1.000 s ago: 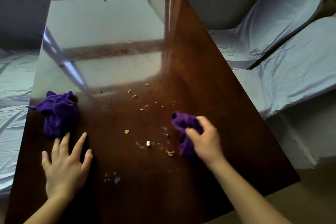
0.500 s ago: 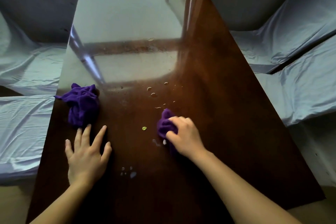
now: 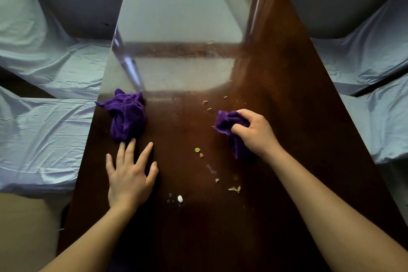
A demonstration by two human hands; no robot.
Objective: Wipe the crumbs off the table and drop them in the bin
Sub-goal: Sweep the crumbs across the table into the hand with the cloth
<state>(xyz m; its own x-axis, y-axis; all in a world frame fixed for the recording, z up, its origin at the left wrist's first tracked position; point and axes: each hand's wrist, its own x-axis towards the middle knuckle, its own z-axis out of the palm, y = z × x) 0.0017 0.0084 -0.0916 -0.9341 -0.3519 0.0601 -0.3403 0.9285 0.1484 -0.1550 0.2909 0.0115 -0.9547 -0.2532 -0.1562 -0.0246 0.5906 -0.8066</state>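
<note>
a: what are the fingers doing?

b: the right hand [image 3: 254, 132] has its fingers curled tight around a bunched purple cloth [image 3: 229, 126], pressing it onto the dark wooden table [image 3: 287, 106]. the left hand [image 3: 129, 174] lies flat on the tabletop, fingers spread, holding nothing.

a: and the crumbs?

b: scattered between the hands: a green crumb [image 3: 197, 149] just left of the held cloth, a tan flake [image 3: 235, 188] nearer the person, a white bit [image 3: 180, 198] beside the left wrist, and a few pale crumbs [image 3: 207, 106] just beyond the cloth.

a: anything else?

b: a second purple cloth [image 3: 127, 115] lies crumpled at the left edge, almost touching the left fingertips [image 3: 132, 140]. chairs draped in pale fabric [image 3: 44, 134] flank both sides.
</note>
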